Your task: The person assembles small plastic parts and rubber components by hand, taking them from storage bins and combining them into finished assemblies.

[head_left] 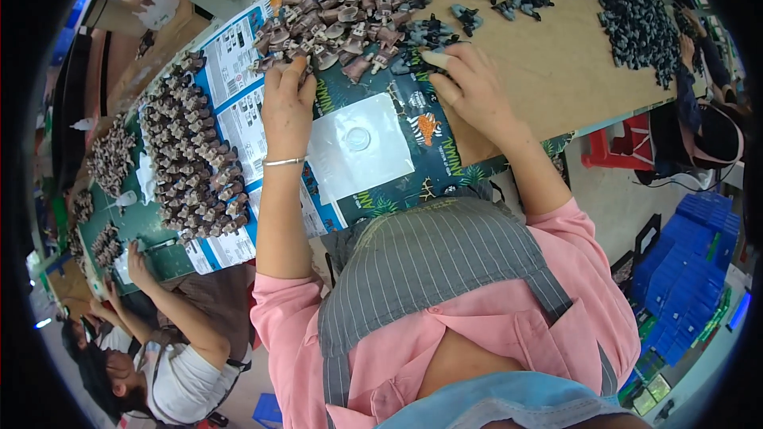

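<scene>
My left hand has its fingers curled at the near edge of a heap of small brown plastic figure parts. Whatever sits between those fingertips is too hidden to name. Across from it, my right hand reaches to the small dark grey-and-black figure parts, thumb and forefinger apart. A pale cover wraps a fingertip of that hand. Between my hands, a clear plastic bag lies flat on the printed sheet, with a small round clear piece on it.
Rows of brown assembled figures stand on the left. A brown cardboard sheet covers the right side, with more dark parts beyond. Co-workers sit at left, one arm over the table. Blue crates and a red stool stand right.
</scene>
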### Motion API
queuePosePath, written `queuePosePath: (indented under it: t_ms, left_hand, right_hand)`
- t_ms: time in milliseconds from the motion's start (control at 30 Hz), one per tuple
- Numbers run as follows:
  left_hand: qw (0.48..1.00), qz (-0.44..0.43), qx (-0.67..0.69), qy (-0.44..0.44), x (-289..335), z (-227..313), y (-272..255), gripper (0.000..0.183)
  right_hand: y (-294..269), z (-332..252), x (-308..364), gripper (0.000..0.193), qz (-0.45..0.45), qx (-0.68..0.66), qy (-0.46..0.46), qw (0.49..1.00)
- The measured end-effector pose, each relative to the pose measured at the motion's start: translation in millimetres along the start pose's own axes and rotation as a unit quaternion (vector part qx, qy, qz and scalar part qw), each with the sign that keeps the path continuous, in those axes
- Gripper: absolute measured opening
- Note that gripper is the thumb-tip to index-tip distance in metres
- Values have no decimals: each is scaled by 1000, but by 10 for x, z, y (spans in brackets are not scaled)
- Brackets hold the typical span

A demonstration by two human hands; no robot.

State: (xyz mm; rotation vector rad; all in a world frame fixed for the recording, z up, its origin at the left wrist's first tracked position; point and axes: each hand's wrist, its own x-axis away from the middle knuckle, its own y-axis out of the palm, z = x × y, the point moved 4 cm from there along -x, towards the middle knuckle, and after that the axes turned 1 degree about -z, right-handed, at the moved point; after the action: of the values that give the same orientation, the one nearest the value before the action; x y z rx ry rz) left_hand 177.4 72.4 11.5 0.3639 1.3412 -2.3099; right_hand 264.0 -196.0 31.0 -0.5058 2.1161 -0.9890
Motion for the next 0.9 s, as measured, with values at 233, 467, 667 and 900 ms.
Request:
queuePosePath:
  t_ms: [233, 467, 667, 900]
  left_hand:
    - [988, -83, -5, -129, 363, 128, -221, 40]
    - [730, 15, 586, -350, 984, 202, -407, 60]
    - [612, 45, 715, -336, 1130, 256, -289, 61]
    - [623, 59, 687, -369, 1284, 294, -369, 56]
  right_hand:
    - [335, -147, -171, 29, -60, 85, -98, 990]
    - [303, -313, -129, 14, -244, -117, -137, 953]
    - [452, -351, -227, 16, -189, -89, -157, 965]
    - [25, -264, 0, 21, -100, 14, 5, 995]
